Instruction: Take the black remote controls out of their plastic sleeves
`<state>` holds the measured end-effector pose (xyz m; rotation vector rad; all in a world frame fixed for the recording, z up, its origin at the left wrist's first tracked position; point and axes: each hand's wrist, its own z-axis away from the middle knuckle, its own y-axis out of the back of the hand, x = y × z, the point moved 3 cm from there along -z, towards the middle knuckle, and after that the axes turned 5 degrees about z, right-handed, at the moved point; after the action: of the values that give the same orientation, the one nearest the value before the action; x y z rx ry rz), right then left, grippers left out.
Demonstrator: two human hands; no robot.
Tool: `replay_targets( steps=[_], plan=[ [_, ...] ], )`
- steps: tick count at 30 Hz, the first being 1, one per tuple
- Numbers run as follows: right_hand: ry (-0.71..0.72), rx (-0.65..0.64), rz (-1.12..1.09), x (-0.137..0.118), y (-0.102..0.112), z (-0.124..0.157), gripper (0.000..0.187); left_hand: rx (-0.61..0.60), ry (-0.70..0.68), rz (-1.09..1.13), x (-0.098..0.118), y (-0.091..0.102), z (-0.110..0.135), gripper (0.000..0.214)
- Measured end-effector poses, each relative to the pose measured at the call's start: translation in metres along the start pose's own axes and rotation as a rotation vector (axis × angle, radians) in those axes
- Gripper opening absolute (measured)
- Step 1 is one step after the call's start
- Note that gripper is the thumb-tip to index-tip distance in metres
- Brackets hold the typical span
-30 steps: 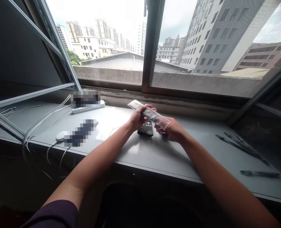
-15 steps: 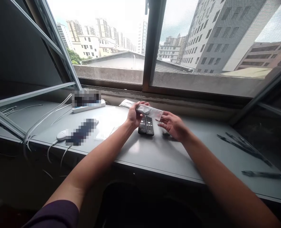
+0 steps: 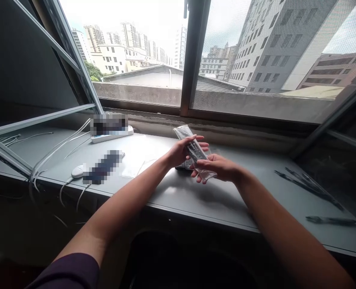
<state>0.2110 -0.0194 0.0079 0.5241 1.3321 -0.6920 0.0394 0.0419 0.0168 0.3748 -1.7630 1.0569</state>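
Observation:
A clear, crinkled plastic bag [image 3: 182, 130] with a long, slim grey thing inside, shaped like a remote control, is held aslant above the desk. My left hand [image 3: 178, 153] grips its middle, the thumb on top and the fingers beneath and beyond it. With thumb above and fingers below, my right hand [image 3: 221, 167] pinches the near end of the bag. Under both hands lie black remote controls [image 3: 187, 163] on the desk, mostly covered now by the bag and fingers.
The grey desk [image 3: 178, 200] runs below a window. Left of my hands are thin clear plastic [image 3: 131, 172], a blurred-out phone-like thing [image 3: 104, 166], a white charger [image 3: 77, 171] with cables, and a white power strip [image 3: 113, 136]. Black pens [image 3: 331, 221] lie right. Metal frames flank the desk.
The bag has turned from nearly level to a steep slant, its near end dropping toward me. My right hand has closed on that end, and the remotes below are more hidden.

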Motion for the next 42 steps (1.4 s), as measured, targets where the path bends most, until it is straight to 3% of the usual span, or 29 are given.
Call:
replay_targets(
  steps=[6, 12, 18, 25, 30, 34, 38, 42],
  plan=[
    [0.028, 0.035, 0.042, -0.001, -0.001, -0.002, 0.054, 0.19, -0.062, 0.047, 0.003, 0.007, -0.003, 0.042],
    [0.151, 0.137, 0.11, -0.004, -0.003, -0.005, 0.044, 0.229, -0.028, 0.016, 0.001, 0.016, -0.007, 0.041],
    [0.259, 0.22, 0.309, -0.006, -0.008, -0.01, 0.04, 0.073, 0.048, -0.023, 0.003, 0.016, -0.005, 0.051],
    [0.431, 0.311, 0.534, -0.013, -0.012, -0.009, 0.035, -0.281, 0.29, -0.011, -0.001, -0.001, 0.006, 0.064],
    [0.6, 0.417, 0.823, -0.016, -0.015, -0.007, 0.032, -0.251, 0.292, 0.008, -0.004, -0.002, 0.008, 0.063],
    [0.576, 0.508, 1.05, -0.009, -0.011, -0.007, 0.028, -0.264, 0.348, -0.005, -0.003, -0.008, 0.017, 0.061],
    [0.539, 0.576, 1.114, -0.008, -0.006, -0.006, 0.032, -0.22, 0.37, -0.03, 0.001, -0.008, 0.019, 0.059],
    [0.608, 0.647, 1.138, -0.013, -0.005, -0.002, 0.025, -0.172, 0.367, 0.018, -0.002, -0.001, 0.014, 0.052]
  ],
)
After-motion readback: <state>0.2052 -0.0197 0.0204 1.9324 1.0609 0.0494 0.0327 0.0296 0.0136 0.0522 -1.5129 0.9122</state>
